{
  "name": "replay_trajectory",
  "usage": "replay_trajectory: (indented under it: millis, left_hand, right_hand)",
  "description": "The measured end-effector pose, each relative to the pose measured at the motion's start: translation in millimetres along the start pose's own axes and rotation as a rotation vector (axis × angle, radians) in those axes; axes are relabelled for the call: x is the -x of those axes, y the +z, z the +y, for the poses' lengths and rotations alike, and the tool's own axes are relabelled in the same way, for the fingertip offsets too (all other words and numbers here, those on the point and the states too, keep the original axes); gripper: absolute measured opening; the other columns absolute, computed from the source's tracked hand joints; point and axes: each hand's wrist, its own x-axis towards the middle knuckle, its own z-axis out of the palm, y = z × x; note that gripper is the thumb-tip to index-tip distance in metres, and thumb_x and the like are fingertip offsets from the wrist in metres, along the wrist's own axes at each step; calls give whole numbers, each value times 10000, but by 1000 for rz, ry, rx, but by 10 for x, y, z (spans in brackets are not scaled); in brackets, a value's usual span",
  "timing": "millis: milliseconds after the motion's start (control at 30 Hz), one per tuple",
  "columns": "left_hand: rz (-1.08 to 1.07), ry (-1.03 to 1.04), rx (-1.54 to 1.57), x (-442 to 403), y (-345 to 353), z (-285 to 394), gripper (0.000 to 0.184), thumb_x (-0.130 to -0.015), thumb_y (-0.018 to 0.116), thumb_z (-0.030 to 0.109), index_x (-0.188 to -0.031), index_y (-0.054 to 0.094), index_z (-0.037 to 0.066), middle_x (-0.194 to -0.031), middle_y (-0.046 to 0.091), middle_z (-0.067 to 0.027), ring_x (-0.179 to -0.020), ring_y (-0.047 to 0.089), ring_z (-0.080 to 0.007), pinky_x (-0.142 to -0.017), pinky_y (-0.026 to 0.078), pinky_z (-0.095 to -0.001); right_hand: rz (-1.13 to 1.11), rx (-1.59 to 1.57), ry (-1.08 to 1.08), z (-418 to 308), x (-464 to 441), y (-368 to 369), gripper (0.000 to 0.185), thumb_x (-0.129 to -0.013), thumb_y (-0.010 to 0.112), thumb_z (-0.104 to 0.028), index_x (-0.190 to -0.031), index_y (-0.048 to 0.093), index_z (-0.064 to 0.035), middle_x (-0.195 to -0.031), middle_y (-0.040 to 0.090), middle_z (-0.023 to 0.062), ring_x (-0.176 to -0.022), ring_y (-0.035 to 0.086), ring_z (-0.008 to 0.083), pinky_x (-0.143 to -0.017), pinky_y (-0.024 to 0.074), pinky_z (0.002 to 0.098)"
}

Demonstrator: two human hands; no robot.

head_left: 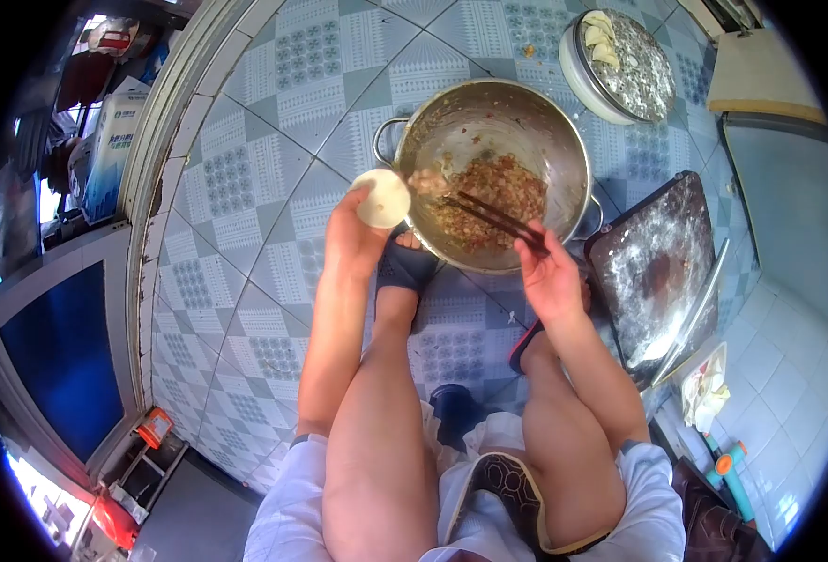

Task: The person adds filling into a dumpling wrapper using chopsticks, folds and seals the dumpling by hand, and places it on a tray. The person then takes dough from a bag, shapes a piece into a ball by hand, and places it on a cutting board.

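Observation:
Between the fingers of my left hand is a round, pale dumpling wrapper, held at the left rim of a large steel pot. My right hand grips a pair of dark chopsticks over the pot's near right side. At the chopstick tips, beside the wrapper, is a lump of pinkish filling. More chopped filling covers the pot's bottom. The pot stands on the floor in front of my feet.
A floured round tray with several folded dumplings rests on a white container at the back right. To the right lies a dark floured board, a clear lid-like edge beside it. Patterned tiles cover the floor; a doorway frame runs along the left.

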Motion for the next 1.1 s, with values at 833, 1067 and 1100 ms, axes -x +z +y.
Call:
replay_trajectory:
  millis: [833, 1067, 1100]
  left_hand:
    - [-420, -366, 121, -42, 213, -398, 422, -943, 347, 234, -1271, 395, -28, -1241, 504, -163, -1140, 496, -272, -980, 391, -403]
    - [-499, -378, 170, 109, 369, -283, 432, -945, 346, 241, -1282, 381, -27, -1270, 479, -164, -1161, 479, -278, -979, 389, -421]
    - [-514, -373, 154, 156, 410, -251, 438, -947, 342, 242, -1287, 373, -31, -1277, 473, -165, -1170, 472, -281, -987, 381, -424]
  right_hand:
    - [-281, 1355, -703, -524, 810, 1514, 55, -815, 601, -37, -823, 626, 11, -703, 570, 92, -573, 570, 159, -507, 425, 253]
    - [-163, 1147, -619, -751, 1109, 1549, 173, -881, 542, -78, -897, 621, 74, -839, 580, 112, -706, 633, 173, -640, 557, 248]
    - [-163, 1148, -624, -761, 1115, 1524, 173, -881, 542, -78, -897, 621, 74, -839, 580, 112, -706, 633, 173, -640, 557, 248]
